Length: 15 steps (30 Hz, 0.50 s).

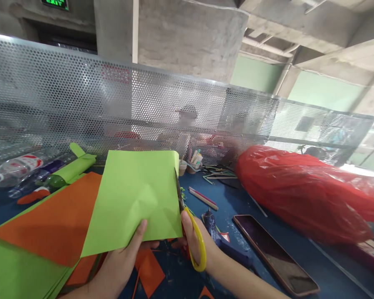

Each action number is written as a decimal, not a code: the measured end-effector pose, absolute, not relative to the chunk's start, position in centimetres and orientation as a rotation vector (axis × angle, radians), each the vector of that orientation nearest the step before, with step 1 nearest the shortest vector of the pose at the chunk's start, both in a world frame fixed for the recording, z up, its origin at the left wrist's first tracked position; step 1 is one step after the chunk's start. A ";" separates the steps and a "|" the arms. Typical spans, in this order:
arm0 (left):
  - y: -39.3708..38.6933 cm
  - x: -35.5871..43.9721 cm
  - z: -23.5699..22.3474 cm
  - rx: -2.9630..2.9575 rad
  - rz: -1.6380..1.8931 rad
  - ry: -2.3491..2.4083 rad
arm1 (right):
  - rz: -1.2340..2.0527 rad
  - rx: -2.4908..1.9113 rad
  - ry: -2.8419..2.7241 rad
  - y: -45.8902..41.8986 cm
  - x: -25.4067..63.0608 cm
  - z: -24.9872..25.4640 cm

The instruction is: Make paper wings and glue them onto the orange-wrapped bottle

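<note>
My left hand [120,259] pinches the lower edge of a light green paper sheet [134,199], held up over the blue table [330,265] with the thumb on its front. My right hand [195,243] grips yellow-handled scissors [190,224]; the blades run up along the sheet's right edge. Orange paper scraps [149,270] lie on the table under both hands.
Orange paper [56,224] and green sheets [15,270] are stacked at left. A glue gun [221,241], a phone [274,253] and pencils [202,198] lie to the right. A red plastic bag [302,191] fills the right side. Bottles [21,168] and a perforated metal screen [81,104] stand behind, with other people beyond it.
</note>
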<state>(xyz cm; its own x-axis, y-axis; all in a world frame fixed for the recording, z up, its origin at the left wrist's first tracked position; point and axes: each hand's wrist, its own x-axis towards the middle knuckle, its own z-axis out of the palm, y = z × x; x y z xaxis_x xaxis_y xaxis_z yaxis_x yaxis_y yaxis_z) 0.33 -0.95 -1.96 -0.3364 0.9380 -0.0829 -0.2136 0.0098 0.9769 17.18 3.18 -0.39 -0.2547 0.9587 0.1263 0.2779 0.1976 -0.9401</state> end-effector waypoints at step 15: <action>-0.7 0.3 -2.3 0.895 1.537 1.340 | 1.118 -1.194 -1.692 3.3 17.1 -0.3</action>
